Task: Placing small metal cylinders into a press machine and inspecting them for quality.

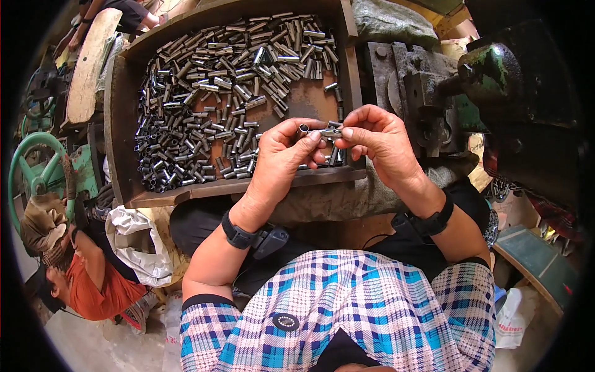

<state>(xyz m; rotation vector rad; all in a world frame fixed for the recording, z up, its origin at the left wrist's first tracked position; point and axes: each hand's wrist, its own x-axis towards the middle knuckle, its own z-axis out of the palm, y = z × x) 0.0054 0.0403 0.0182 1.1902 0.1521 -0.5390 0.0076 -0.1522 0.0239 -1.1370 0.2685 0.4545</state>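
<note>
1. The person sits in front of a wooden tray that holds a big heap of short metal tubes, most of them piled on its far and left part.
2. The left hand is closed around one dark small tube; its open end shows above the thumb and forefinger.
3. The right hand pinches another short tube between thumb and fingertips, and this piece lies sideways between both hands, just above the near edge of the tray.
4. The two hands are nearly touching, and the pinched tube points toward the left hand.
5. I think the main risk is a slip: the tubes are smooth and small, so a weak pinch can let one drop, either back into the heap or over the near rim onto the lap.
6. The tube ends may be sharp, so pressing hard could hurt the fingertips.
7. A heavy dark machine stands close on the right side, and another person in an orange shirt crouches low at the left; a careless elbow could knock something.
</note>
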